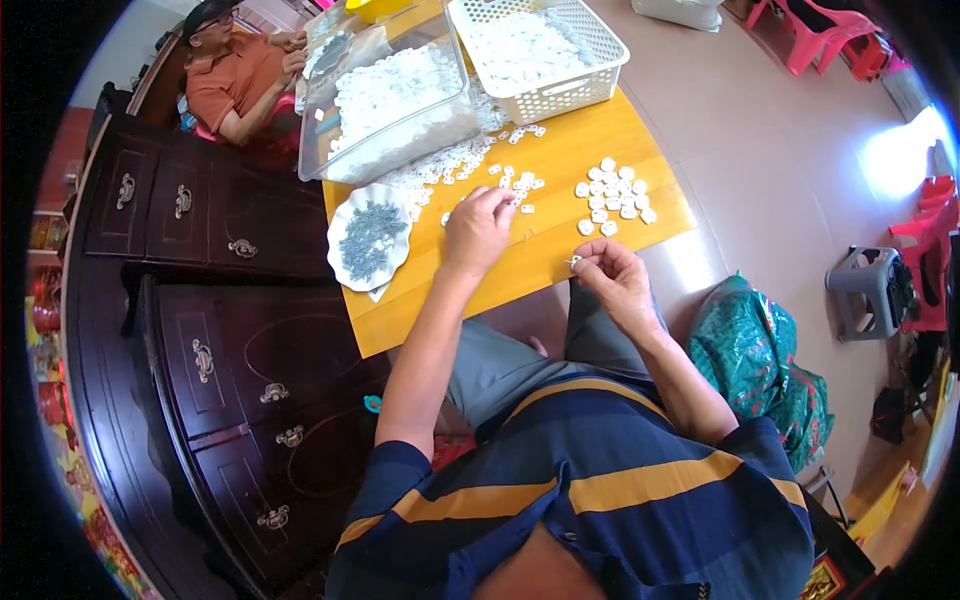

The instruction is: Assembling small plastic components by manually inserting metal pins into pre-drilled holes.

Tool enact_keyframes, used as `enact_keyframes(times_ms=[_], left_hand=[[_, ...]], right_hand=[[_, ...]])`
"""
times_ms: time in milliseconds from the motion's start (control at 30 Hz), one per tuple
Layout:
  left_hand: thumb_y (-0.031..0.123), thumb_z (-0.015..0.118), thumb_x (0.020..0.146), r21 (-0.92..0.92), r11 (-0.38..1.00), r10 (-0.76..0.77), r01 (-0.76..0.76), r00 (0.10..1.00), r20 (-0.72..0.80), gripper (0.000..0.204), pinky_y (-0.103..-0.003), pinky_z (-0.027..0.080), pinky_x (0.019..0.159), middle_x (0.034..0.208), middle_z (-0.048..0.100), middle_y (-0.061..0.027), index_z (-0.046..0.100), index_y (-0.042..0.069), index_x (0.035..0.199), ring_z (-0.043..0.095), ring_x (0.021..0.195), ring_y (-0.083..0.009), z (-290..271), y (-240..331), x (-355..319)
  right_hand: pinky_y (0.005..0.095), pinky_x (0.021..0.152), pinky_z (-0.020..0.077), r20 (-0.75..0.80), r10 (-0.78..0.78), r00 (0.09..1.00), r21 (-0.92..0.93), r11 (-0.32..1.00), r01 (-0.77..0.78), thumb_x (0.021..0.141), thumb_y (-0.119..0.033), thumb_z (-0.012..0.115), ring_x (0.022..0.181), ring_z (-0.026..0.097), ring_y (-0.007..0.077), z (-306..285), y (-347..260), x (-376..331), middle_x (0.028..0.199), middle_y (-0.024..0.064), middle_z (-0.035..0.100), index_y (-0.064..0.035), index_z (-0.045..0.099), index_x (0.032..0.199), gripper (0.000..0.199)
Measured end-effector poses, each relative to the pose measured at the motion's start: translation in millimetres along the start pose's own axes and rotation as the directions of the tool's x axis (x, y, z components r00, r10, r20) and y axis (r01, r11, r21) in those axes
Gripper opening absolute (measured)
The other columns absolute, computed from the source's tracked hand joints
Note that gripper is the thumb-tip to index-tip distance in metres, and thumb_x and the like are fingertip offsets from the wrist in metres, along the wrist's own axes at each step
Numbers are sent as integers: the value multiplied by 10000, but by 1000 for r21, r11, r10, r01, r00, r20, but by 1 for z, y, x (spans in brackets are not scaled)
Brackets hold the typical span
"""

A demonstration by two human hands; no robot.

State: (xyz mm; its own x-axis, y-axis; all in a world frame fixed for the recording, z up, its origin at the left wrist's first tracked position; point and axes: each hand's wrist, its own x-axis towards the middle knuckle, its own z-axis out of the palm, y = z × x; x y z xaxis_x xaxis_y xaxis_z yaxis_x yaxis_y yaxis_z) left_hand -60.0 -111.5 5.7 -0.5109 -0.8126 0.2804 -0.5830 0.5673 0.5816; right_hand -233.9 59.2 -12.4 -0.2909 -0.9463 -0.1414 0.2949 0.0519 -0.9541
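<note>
My left hand (480, 230) reaches over the yellow tabletop with its fingertips drawn together beside some loose white plastic pieces (527, 183). Whatever may be between those fingertips is hidden. Near the table's front edge, my right hand (618, 284) pinches a small white plastic piece (575, 262) between thumb and fingers. A few thin pins (529, 236) lie on the wood between the two hands. To the right sits a group of white square pieces (615, 190). On the left, a white scalloped plate (338, 222) holds a heap of small grey metal pins (370, 238).
A clear plastic bin (400, 150) and a white perforated basket (575, 102), both full of white pieces, stand at the table's far side. A seated person (240, 80) works at the far left. Dark drawers (240, 350) flank the table; a green bag (750, 335) lies right.
</note>
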Motion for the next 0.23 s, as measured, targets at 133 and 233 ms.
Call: enact_keyframes(times_ms=[133, 233], left_hand=[[78, 709, 888, 20, 998, -65, 68, 992, -104, 107, -376, 565, 717, 915, 723, -113, 746, 60, 987, 714, 791, -275, -24, -14, -13], [88, 732, 883, 202, 974, -68, 98, 986, -150, 110, -358, 572, 717, 948, 740, -117, 754, 60, 987, 725, 771, -241, -38, -29, -26]], right_hand=[[203, 699, 496, -16, 2, 1000, 22, 1000, -2, 960, -52, 697, 744, 597, 38, -3, 3, 0, 828, -35, 665, -9, 688, 1059, 108], [196, 769, 525, 63, 9, 998, 42, 999, -12, 987, -45, 675, 813, 634, 63, -5, 10, 3, 912, -16, 676, -27, 669, 1110, 124]])
